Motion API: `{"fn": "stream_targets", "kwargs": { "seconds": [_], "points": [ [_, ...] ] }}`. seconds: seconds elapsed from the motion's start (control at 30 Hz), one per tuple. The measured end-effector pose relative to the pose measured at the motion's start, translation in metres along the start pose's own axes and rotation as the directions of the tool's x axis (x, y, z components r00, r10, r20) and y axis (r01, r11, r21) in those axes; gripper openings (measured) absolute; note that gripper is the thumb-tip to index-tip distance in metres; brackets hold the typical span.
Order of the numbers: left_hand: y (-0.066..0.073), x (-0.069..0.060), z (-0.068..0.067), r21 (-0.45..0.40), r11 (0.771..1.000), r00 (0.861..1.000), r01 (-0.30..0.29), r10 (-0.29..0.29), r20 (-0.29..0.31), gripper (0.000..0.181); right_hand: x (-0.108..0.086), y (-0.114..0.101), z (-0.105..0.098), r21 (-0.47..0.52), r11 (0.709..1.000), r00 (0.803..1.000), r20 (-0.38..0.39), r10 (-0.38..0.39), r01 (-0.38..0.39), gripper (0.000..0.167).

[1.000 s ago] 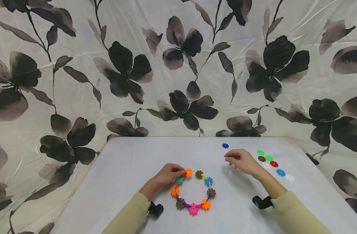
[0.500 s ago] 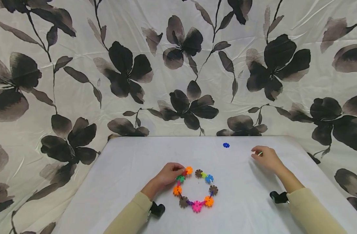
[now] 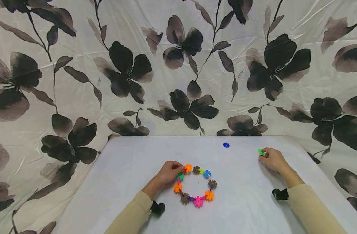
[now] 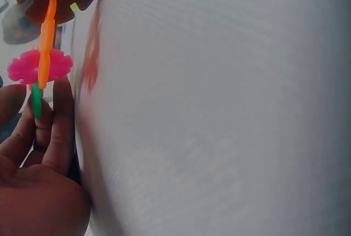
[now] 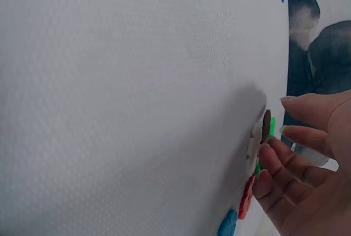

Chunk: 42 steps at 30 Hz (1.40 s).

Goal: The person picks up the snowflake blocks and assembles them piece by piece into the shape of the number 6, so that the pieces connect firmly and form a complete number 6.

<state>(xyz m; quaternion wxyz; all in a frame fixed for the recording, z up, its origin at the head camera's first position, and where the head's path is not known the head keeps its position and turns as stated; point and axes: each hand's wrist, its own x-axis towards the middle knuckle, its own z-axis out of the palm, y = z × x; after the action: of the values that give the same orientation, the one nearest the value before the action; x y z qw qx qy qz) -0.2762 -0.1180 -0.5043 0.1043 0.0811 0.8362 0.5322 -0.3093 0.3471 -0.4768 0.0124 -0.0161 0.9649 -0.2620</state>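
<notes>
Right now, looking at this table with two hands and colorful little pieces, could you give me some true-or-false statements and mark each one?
1. The left hand holds the ring of pieces. True.
2. The right hand touches that ring. False: it is well apart from it, at the loose pieces.
3. A dark blue piece lies near the far edge of the table. True.
4. The ring is all one color. False: it shows pink, orange, brown and more.
5. The backdrop is plain. False: it has a dark floral print.
6. The left sleeve is pale yellow. True.
</notes>
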Motion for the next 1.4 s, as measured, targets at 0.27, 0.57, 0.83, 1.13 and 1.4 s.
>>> {"fn": "stream_targets", "kwargs": {
  "seconds": [0.27, 0.57, 0.83, 1.13, 1.4],
  "points": [
    [0.002, -0.002, -0.001, 0.026, 0.999, 0.999, 0.031, -0.032, 0.030, 0.031, -0.001, -0.005, 0.005, 0.002, 0.998, 0.998, -0.009, -0.058, 0.058, 0.040],
    [0.004, -0.004, 0.000, -0.017, 1.000, 0.998, -0.022, 0.023, 0.061, 0.029, -0.004, -0.041, 0.022, 0.037, 0.978, 0.979, -0.024, -0.204, 0.205, 0.033],
    [0.008, -0.005, 0.006, 0.083, 0.995, 0.998, -0.061, 0.060, 0.012, 0.023, -0.016, -0.103, 0.053, 0.148, 0.919, 0.927, 0.039, -0.374, 0.365, 0.032],
    [0.009, -0.004, 0.010, 0.133, 0.989, 0.998, -0.062, 0.065, -0.017, 0.019, -0.020, -0.153, 0.095, 0.242, 0.843, 0.836, 0.165, -0.523, 0.480, 0.038],
    [0.009, -0.002, 0.013, 0.154, 0.986, 0.997, -0.070, 0.075, -0.027, 0.021, -0.014, -0.172, 0.114, 0.240, 0.855, 0.839, 0.199, -0.506, 0.459, 0.035]
  ]
}}
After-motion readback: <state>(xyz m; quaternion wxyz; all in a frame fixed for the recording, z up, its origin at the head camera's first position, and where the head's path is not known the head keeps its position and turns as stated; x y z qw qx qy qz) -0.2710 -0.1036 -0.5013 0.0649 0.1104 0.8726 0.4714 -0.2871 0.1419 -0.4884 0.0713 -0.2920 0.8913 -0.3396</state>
